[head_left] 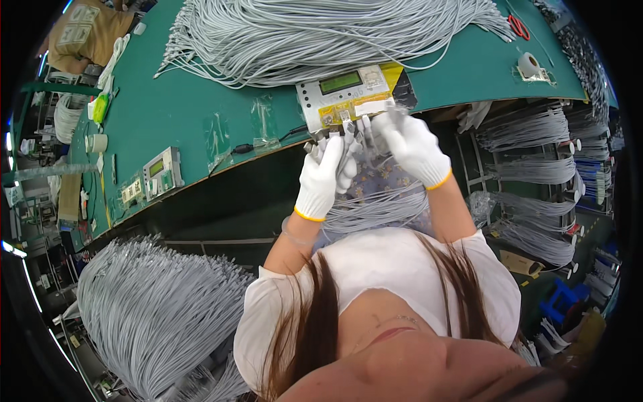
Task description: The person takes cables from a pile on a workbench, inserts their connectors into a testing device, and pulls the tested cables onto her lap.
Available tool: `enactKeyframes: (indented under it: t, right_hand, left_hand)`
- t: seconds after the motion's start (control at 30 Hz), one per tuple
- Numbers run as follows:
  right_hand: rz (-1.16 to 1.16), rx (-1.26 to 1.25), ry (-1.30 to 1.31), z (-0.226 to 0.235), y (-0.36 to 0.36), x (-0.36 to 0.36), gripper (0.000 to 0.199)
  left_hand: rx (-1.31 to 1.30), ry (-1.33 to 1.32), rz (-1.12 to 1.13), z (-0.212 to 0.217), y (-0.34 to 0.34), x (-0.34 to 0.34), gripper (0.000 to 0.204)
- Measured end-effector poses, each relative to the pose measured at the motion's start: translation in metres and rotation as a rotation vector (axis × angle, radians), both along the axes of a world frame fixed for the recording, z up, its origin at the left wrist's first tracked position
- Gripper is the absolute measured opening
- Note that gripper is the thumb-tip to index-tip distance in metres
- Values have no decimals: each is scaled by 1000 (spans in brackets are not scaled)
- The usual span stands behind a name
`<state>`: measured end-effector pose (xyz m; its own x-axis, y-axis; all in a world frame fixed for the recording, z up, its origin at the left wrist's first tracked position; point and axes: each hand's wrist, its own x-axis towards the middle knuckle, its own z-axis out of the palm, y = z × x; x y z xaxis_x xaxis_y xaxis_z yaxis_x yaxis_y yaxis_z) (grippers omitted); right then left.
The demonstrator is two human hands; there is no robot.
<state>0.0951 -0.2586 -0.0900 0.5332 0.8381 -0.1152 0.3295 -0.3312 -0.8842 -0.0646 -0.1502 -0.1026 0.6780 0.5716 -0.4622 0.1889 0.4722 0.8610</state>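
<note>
Green matting is covering the long bench (187, 100), which is slanting across the upper half of the view, and a big spread of grey cables (315, 33) is lying on its far part. At the near edge a grey tester box (348, 94) with a green display and a yellow panel is sitting, its long side running along that edge. Both hands are working right below it. The left hand (323, 177), in a white glove with a yellow cuff, is curling its fingers around the connector ends of a thin bundle of grey cables (378, 211); the ends are pointing up toward the tester's lower edge. The right hand (412, 147), gloved the same way, is blurring slightly, its fingers bent and closing on the cable ends just beside the left hand, touching the box's front. The bundle's long axis is running from the box down toward the person's lap, where it is looping sideways across a patterned cloth. A second small tester (163, 171) is resting further left on the bench, well apart. Another heap of grey cables (161, 315) is hanging at lower left, and racks of coiled cables (536, 167) are filling the right side.
</note>
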Motion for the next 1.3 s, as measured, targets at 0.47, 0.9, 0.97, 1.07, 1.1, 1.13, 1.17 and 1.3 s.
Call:
enactKeyframes:
  t: [0.47,0.9,0.97,1.07,1.1,1.13,1.17,1.3]
  right_hand:
    - [-68,344,650,-17,-8,-3,32]
    - [-173,143,293,-32,14,-28,38]
    - [-194,219,355,-32,18,-31,39]
    - [-194,283,228,-28,16,-32,37]
    - [-143,143,379,-27,14,-32,34]
    - [-133,189,382,-27,13,-33,34]
    - [-108,159,430,-27,13,-34,35]
    - [-167,218,258,-34,19,-35,39]
  left_hand:
    - [-70,-55,150,-9,-21,15,22]
    - [-87,40,-199,6,5,10,36]
    - [-62,1,-180,1,3,5,37]
    - [96,-17,-68,-4,-2,0,37]
    - [136,-40,-22,-6,-3,0,37]
    - [148,-37,-6,-6,-3,-1,36]
    - [134,-3,-6,-7,-3,-1,35]
    - [40,-2,-54,-9,2,-1,34]
